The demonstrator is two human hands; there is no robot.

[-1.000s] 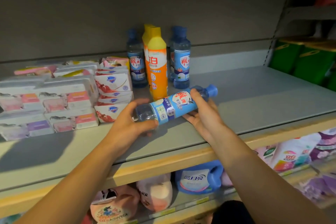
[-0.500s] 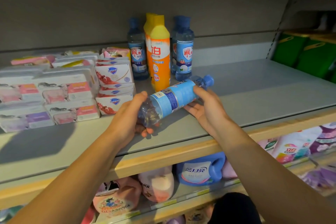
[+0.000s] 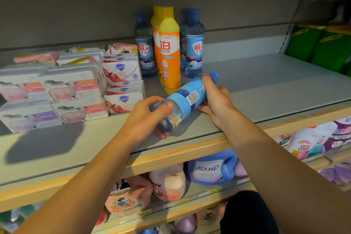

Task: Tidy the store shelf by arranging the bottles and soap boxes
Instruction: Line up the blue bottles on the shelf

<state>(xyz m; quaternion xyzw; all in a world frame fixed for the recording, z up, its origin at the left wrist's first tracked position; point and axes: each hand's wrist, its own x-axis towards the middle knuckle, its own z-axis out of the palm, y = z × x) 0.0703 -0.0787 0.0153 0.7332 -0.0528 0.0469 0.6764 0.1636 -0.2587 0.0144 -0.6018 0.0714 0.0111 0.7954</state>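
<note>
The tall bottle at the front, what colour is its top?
Yellow top, orange body: the tall bottle, seen in the head view.

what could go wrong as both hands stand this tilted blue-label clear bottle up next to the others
1. The tilted clear bottle with the blue label, held by the left hand and right hand, lies close to the tall orange bottle; swinging it upright could topple that one.
2. Its base hangs near the wooden shelf edge; a slip might drop it.
</note>
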